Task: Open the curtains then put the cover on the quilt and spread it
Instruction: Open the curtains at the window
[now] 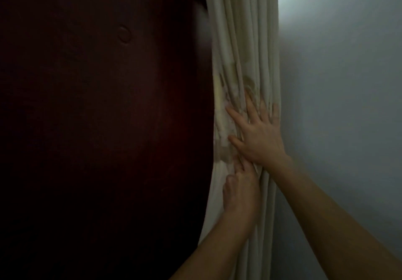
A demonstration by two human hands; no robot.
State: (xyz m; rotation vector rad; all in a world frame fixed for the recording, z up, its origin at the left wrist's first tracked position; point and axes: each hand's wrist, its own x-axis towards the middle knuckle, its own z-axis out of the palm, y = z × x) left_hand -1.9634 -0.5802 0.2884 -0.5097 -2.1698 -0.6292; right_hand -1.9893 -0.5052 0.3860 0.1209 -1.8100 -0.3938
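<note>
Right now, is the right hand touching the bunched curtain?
Touching. The head view shows the right hand pressed flat with fingers spread on the gathered curtain, folds crumpling under it; the left hand grips just below.

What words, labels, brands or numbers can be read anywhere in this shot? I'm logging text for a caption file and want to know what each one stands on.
None: no readable text shows in this view.
The cream curtain, bunched under the right hand and left hand, carries only faded blotches, no letters.
The dark red panel bears a round mark with no writing that can be made out.
The grey wall is plain.
</note>
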